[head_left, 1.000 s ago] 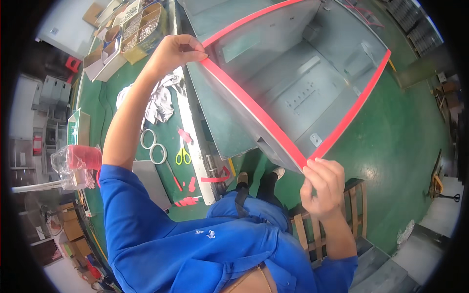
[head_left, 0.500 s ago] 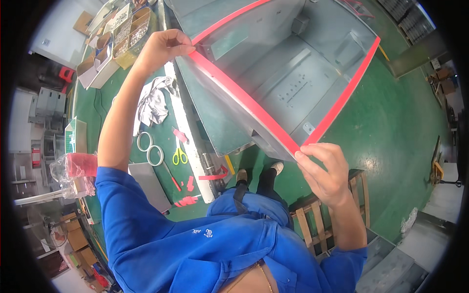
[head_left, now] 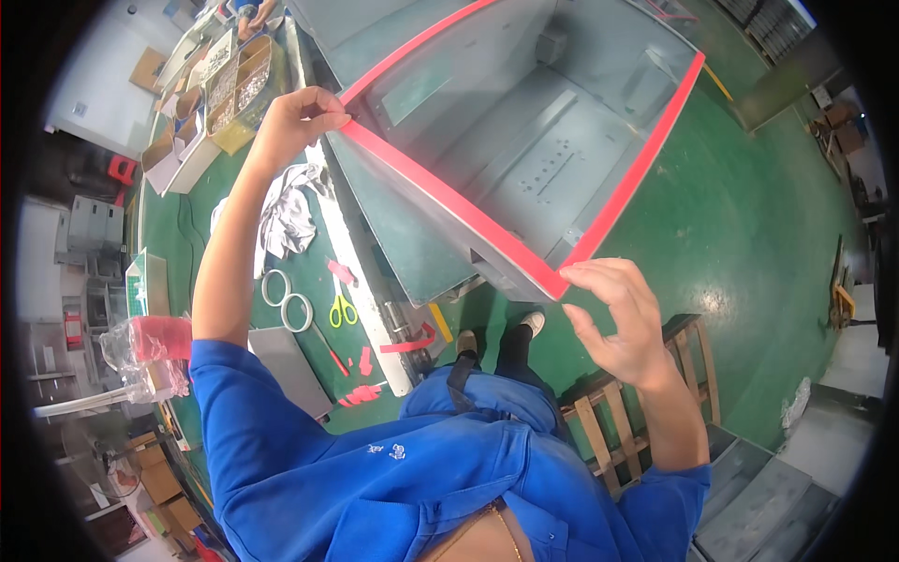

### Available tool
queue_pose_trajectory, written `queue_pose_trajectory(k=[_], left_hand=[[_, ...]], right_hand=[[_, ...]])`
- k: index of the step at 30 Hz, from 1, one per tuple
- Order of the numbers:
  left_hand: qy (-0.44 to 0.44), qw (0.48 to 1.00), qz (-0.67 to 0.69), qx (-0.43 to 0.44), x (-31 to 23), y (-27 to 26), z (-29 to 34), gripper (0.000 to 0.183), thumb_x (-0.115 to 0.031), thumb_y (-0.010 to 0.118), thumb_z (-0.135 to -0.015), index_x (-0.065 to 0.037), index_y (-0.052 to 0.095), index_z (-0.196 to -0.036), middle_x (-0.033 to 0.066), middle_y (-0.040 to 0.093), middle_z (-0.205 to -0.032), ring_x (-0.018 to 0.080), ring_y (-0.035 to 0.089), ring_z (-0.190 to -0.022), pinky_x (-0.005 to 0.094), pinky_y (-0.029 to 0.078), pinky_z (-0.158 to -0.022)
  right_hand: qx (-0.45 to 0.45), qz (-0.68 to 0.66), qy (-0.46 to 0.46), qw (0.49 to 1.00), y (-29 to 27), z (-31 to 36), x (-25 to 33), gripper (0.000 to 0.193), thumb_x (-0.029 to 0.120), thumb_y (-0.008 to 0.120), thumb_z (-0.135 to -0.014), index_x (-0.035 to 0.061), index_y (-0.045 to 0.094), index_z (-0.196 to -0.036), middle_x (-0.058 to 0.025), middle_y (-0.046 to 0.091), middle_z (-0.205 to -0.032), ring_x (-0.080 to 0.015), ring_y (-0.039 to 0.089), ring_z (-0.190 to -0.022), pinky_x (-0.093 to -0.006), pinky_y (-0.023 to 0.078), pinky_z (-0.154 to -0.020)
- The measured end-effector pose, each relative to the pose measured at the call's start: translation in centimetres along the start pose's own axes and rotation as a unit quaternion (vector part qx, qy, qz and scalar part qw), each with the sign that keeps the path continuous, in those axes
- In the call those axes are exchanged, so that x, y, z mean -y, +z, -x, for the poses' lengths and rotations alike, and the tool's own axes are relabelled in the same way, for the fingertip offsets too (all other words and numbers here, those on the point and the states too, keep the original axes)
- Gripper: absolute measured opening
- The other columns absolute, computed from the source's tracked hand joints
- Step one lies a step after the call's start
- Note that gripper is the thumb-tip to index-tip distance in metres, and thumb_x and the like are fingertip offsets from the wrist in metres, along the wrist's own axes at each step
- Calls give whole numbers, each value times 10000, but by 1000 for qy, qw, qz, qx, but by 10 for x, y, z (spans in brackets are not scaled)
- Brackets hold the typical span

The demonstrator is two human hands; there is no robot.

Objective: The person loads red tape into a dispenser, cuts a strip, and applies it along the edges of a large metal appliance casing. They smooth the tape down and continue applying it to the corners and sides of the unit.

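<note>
A large grey sheet-metal cabinet [head_left: 524,159] stands open in front of me, its rim covered with red tape [head_left: 440,192]. At the rim's left corner my left hand [head_left: 302,126] pinches the tape between thumb and forefinger. My right hand [head_left: 623,318] is at the near corner, forefinger against the tape and thumb held away, with nothing in its grasp. To the left on the green-topped bench lie yellow-green scissors [head_left: 344,310], two tape rolls [head_left: 297,313], a red-handled tool [head_left: 338,362] and scraps of red tape [head_left: 360,394].
A crumpled grey cloth [head_left: 286,215] and a flat grey panel [head_left: 288,370] lie on the bench. Compartmented bins of small parts [head_left: 239,89] stand at its far end, near another person's hand [head_left: 253,21]. A wooden pallet [head_left: 609,426] leans at my right.
My right thumb has come away from the near corner, so the hand is wider apart. The view has shifted slightly; my left hand keeps its pinch at the left corner.
</note>
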State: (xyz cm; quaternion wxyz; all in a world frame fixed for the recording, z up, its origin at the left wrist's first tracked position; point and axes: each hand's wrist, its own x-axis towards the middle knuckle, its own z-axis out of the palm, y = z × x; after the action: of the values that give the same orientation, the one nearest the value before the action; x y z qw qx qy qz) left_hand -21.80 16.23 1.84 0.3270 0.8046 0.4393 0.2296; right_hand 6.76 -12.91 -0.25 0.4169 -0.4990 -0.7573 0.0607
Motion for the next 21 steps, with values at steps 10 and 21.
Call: queue_pose_trajectory(k=[10, 21], left_hand=[[40, 999, -11, -30, -9, 1, 3, 109, -120, 684, -757, -40, 624, -799, -13, 599, -721, 53, 488, -646, 218, 379, -530], [31, 999, 34, -28, 1, 4, 7, 109, -104, 673, -756, -29, 628, -819, -1, 606, -739, 60, 514, -662, 215, 412, -531]], right_hand=[[7, 93, -60, 994, 2, 0, 4, 347, -7, 616, -601, 48, 640, -942, -55, 593, -935, -219, 563, -861, -302, 498, -685], [17, 117, -87, 989, 3, -3, 2, 363, -11, 642, -569, 65, 652, -924, -48, 598, -935, -217, 568, -863, -300, 500, -672]])
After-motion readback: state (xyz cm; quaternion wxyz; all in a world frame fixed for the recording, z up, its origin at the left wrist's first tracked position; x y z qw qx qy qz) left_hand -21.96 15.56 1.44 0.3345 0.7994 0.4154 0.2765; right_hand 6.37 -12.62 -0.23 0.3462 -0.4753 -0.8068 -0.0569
